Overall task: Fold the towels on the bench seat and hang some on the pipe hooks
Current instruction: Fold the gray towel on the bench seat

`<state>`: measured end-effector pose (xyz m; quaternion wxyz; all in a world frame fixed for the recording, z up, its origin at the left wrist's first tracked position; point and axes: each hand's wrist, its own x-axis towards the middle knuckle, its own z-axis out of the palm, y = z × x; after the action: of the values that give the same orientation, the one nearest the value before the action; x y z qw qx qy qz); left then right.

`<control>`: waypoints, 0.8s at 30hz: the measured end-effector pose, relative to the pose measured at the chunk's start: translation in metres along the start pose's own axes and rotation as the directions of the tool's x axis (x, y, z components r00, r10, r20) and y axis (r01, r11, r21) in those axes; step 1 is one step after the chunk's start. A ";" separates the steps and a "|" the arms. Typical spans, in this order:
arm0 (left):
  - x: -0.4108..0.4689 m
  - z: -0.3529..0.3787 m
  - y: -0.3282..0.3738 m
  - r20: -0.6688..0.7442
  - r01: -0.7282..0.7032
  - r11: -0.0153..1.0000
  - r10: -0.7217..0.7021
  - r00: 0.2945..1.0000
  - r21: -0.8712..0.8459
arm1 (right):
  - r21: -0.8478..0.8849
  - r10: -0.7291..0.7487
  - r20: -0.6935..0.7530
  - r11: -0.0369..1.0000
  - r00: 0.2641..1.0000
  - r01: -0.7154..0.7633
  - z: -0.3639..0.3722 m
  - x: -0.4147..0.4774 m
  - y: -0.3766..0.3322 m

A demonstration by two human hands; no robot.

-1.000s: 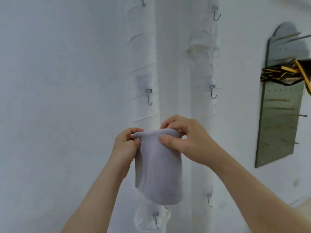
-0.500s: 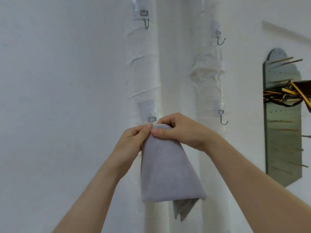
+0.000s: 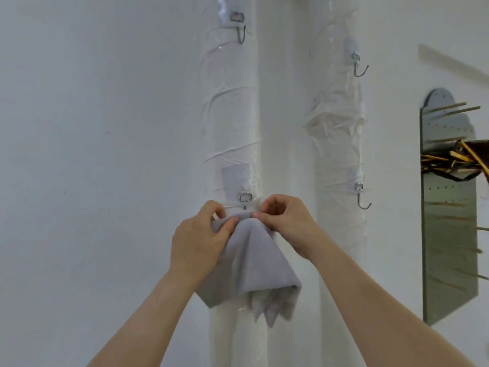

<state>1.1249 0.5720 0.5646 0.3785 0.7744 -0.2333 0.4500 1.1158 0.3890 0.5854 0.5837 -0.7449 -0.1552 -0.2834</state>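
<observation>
Grey towel hangs in a bunched cone from both hands, its long axis running straight down from the fingers, in front of a white wrapped pipe. Left hand and right hand each pinch the gathered top edge, fingers clamped on cloth and almost meeting. A small metal hook sits just above the fingers, centred between the hands. Cloth hides its lower end, so whether it has caught cannot be told. Neither hand looks nearer.
</observation>
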 end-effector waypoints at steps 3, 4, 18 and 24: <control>-0.012 0.013 -0.005 -0.033 -0.129 0.992 0.129 0.991 0.010 | 0.038 0.030 -0.080 0.999 0.996 -0.027 0.009 -0.017 0.008; -0.015 0.017 -0.006 -0.037 -0.180 0.982 0.182 0.983 0.051 | 0.021 0.030 -0.093 0.999 0.995 -0.029 0.011 -0.022 0.006; -0.050 0.036 -0.007 -0.051 -0.313 0.882 0.352 0.935 0.352 | -0.080 -0.094 -0.165 0.993 0.982 0.081 0.031 -0.060 0.013; -0.047 0.000 0.004 0.166 -0.031 0.999 0.035 0.985 -0.027 | -0.061 -0.043 -0.119 0.997 0.992 0.036 0.030 -0.066 0.008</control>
<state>1.0993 0.5709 0.5248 0.3597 0.8006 -0.2824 0.3871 1.0751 0.4216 0.5343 0.5639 -0.7403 -0.1260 -0.3437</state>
